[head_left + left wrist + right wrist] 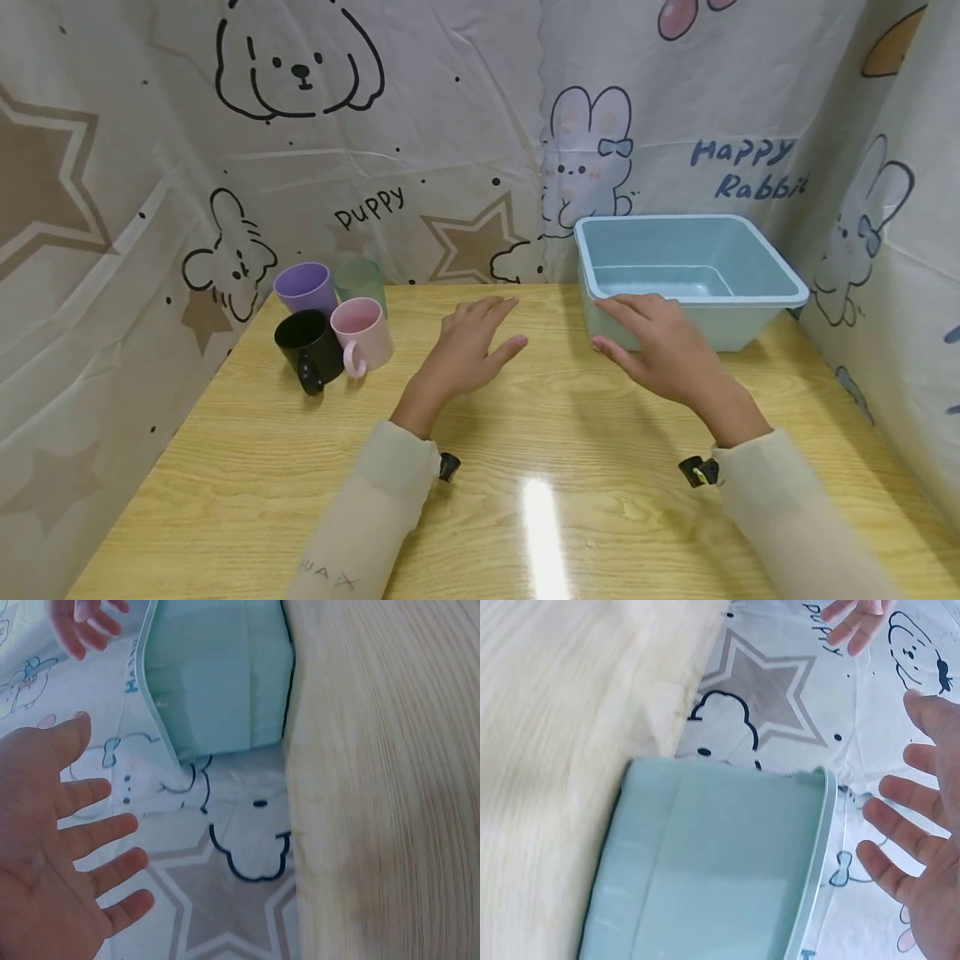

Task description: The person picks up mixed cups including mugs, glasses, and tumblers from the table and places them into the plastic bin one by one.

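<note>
Both hands hover over the wooden table with nothing in them. In the head view my left hand [468, 348] is near the middle, thumb apart from the straight fingers, to the right of the cups. My right hand [660, 346] is held in front of a light blue plastic bin [697, 321], its fingertips overlapping the bin's near side in view; whether they touch cannot be told. At the left stand a purple cup [306, 287], a greenish clear cup [362, 279], a black mug [309, 348] and a pink mug [363, 333], close together. The left wrist view shows spread fingers [101, 836].
A pale cloth with cartoon drawings [465, 125] hangs behind and at both sides of the table [555, 417]. The bin stands at the back right, near the cloth. A bright light reflection lies on the table's front middle.
</note>
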### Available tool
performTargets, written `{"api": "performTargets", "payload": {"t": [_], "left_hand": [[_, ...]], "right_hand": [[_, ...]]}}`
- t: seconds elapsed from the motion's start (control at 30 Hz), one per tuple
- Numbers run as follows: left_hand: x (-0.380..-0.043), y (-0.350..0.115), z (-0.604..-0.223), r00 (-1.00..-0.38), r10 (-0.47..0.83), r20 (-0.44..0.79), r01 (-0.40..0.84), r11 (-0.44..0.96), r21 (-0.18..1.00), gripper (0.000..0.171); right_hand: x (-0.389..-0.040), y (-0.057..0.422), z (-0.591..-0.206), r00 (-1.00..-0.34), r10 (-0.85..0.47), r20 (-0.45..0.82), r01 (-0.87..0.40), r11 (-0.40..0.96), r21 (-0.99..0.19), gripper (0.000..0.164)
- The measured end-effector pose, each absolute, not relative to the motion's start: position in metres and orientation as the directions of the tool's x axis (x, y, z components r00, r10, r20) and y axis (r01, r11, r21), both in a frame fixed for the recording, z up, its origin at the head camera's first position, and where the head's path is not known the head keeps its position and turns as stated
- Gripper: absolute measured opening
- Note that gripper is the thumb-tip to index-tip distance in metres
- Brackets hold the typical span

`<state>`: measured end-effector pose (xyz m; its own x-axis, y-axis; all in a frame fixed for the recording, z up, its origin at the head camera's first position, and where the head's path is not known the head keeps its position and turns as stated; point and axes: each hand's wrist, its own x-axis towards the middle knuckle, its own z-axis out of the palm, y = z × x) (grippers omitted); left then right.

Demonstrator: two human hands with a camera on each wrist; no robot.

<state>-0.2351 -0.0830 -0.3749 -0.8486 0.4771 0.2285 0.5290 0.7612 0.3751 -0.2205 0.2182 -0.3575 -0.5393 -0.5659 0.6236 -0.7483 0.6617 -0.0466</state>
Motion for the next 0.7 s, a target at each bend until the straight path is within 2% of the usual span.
{"api": "performTargets", "payload": {"t": [0.2, 0.4, 0.53, 0.7], "left_hand": [[-0.240, -0.066, -0.372, -0.833, 0.487, 0.261, 0.553, 0.732, 0.398, 0.064], [-0.243, -0.047, -0.373, -0.827, 0.478, 0.296, 0.562, 0.716, 0.414, 0.061], [-0.245, -0.033, -0.373, -0.812, 0.484, 0.327, 0.584, 0.692, 0.425, 0.059], [-0.253, -0.021, -0.374, -0.805, 0.462, 0.372, 0.591, 0.684, 0.428, 0.056]], "right_hand": [[-0.224, 0.235, -0.348, -0.549, -0.525, 0.651, -0.718, 0.695, -0.045, 0.051], [-0.230, 0.257, -0.341, -0.559, -0.482, 0.675, -0.683, 0.729, -0.045, 0.069], [-0.232, 0.276, -0.336, -0.587, -0.450, 0.673, -0.644, 0.763, -0.052, 0.044], [-0.237, 0.297, -0.331, -0.676, -0.385, 0.628, -0.563, 0.820, -0.104, 0.043]]}}
